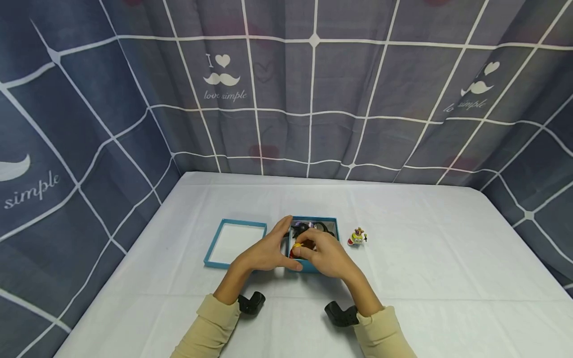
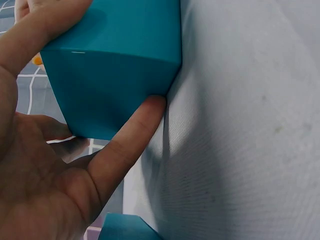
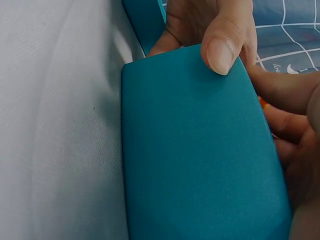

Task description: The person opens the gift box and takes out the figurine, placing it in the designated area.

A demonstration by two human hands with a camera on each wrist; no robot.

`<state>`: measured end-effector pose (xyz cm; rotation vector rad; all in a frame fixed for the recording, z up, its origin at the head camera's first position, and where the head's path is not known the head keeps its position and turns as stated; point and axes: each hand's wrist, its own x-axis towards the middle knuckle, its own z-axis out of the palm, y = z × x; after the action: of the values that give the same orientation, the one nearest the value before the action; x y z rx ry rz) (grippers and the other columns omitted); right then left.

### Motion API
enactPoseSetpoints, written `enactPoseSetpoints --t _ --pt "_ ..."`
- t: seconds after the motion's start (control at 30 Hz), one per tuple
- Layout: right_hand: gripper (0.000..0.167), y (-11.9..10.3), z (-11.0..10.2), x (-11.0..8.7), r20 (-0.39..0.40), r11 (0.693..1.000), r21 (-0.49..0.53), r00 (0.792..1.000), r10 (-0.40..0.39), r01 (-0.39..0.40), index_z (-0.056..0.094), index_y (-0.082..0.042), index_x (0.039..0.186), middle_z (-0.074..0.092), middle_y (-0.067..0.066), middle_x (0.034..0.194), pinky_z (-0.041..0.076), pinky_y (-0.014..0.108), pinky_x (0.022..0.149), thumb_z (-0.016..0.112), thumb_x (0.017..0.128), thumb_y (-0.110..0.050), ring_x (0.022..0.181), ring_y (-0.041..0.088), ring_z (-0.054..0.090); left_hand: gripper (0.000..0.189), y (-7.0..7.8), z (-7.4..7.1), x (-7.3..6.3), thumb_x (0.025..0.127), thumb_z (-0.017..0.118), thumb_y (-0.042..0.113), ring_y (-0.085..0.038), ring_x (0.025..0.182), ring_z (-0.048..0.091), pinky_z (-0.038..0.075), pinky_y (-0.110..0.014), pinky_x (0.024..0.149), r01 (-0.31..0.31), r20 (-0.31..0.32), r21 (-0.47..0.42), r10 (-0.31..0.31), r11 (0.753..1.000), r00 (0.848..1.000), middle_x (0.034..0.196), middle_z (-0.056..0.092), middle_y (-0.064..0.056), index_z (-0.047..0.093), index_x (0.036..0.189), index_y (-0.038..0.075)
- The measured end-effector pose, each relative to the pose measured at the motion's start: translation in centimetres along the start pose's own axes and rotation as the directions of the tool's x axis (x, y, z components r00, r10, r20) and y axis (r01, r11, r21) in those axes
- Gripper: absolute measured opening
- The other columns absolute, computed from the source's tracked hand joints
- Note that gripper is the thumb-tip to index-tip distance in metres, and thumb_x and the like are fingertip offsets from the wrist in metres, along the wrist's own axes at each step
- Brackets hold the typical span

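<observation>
A teal box (image 1: pixel 310 267) stands uncovered on the white table, with small black, purple and brown pieces inside. My left hand (image 1: pixel 265 251) holds it by the left side, thumb (image 2: pixel 47 22) on the front wall and the other fingers along the side. My right hand (image 1: pixel 328 255) reaches over the front edge into the box, thumb and fingertips pinching a small yellow-and-red figure (image 1: pixel 296 245). The fingers hide most of that figure. In the right wrist view the box's front wall (image 3: pixel 195 145) covers what lies inside.
Left of the box lies its teal-rimmed lid (image 1: pixel 236 242), white inside up. A small colourful figurine (image 1: pixel 356 237) is at the right of the box. White cloth (image 1: pixel 447 258) covers the table, and a grey checked curtain (image 1: pixel 286 99) encloses the back and sides.
</observation>
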<state>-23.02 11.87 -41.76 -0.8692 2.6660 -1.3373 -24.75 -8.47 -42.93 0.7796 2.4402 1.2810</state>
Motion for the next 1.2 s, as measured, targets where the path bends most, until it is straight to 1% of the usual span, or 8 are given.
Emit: enactPoseSetpoints --t 0.13,0.3,0.53,0.77,0.83,0.97,1.07,1.2 --pt "0.009 -0.06 -0.07 -0.01 -0.019 0.996 0.086 1.000 0.022 -0.020 0.072 -0.014 0.098 0.066 -0.006 0.086 0.053 0.033 0.067 0.065 0.097 -0.021 0.076 0.012 0.063 0.119 0.11 -0.01 -0.10 0.078 0.085 0.029 -0.032 0.149 0.003 0.020 -0.057 0.113 0.005 -0.005 -0.006 -0.005 1.000 1.000 0.163 -0.002 -0.017 0.000 0.158 0.006" --pt "0.022 -0.08 -0.08 -0.15 -0.074 0.984 0.165 0.994 0.081 -0.068 0.072 -0.005 0.109 0.069 -0.001 0.090 0.055 0.031 0.068 0.064 0.098 -0.022 0.079 0.015 0.067 0.120 0.22 0.05 -0.11 0.077 0.086 0.029 -0.030 0.149 0.005 0.020 -0.055 0.114 0.017 -0.007 -0.002 -0.017 1.000 1.000 0.164 -0.001 -0.015 0.000 0.158 0.006" --pt "0.028 0.15 -0.07 -0.08 -0.245 0.970 0.219 0.957 0.154 -0.100 0.067 0.001 0.121 0.069 0.008 0.100 0.053 0.031 0.068 0.062 0.098 -0.014 0.082 0.019 0.066 0.123 0.21 0.15 0.03 0.074 0.088 0.032 -0.026 0.149 0.006 0.019 -0.051 0.115 0.034 -0.019 0.019 -0.033 0.999 0.999 0.164 0.001 -0.014 0.002 0.159 0.006" --pt "0.030 0.03 -0.05 0.05 -0.233 0.991 0.111 0.967 0.104 -0.080 0.066 -0.002 0.126 0.069 0.007 0.099 0.048 0.028 0.057 0.060 0.100 -0.014 0.069 0.021 0.061 0.121 0.26 0.09 0.00 0.075 0.087 0.030 -0.030 0.149 0.005 0.020 -0.054 0.114 0.025 -0.020 0.006 -0.024 1.000 1.000 0.164 0.000 -0.016 0.003 0.158 0.004" --pt "0.031 -0.02 -0.05 0.06 -0.224 0.994 0.082 0.971 0.088 -0.071 0.066 -0.002 0.127 0.069 0.008 0.108 0.050 0.030 0.061 0.060 0.100 -0.016 0.072 0.021 0.062 0.121 0.25 0.09 0.02 0.075 0.087 0.030 -0.030 0.149 0.005 0.019 -0.054 0.115 0.023 -0.020 0.002 -0.023 1.000 1.000 0.164 0.001 -0.017 0.003 0.158 0.003" --pt "0.033 0.04 0.04 0.04 -0.195 0.998 0.031 0.979 0.064 -0.059 0.065 -0.003 0.129 0.066 0.011 0.123 0.053 0.039 0.079 0.060 0.100 -0.019 0.094 0.021 0.064 0.122 0.09 0.14 0.08 0.075 0.087 0.030 -0.031 0.149 0.006 0.020 -0.055 0.114 0.020 -0.020 0.003 -0.019 1.000 1.000 0.163 0.001 -0.017 0.003 0.158 0.001" --pt "0.034 0.14 0.12 0.03 -0.185 0.999 0.023 0.982 0.046 -0.043 0.064 -0.002 0.130 0.065 0.011 0.125 0.051 0.045 0.088 0.059 0.101 -0.019 0.105 0.023 0.063 0.122 0.06 0.17 0.05 0.075 0.088 0.030 -0.031 0.149 0.006 0.020 -0.055 0.114 0.019 -0.020 0.003 -0.019 1.000 1.000 0.164 0.001 -0.017 0.003 0.158 0.002" --pt "0.032 0.11 0.07 0.03 -0.186 0.997 0.062 0.981 0.052 -0.041 0.065 -0.003 0.128 0.067 0.010 0.120 0.052 0.039 0.081 0.059 0.100 -0.017 0.093 0.019 0.064 0.122 0.21 0.18 -0.05 0.075 0.087 0.030 -0.030 0.149 0.005 0.018 -0.053 0.115 0.025 -0.020 -0.001 -0.025 1.000 0.999 0.164 0.000 -0.016 0.002 0.158 0.004"
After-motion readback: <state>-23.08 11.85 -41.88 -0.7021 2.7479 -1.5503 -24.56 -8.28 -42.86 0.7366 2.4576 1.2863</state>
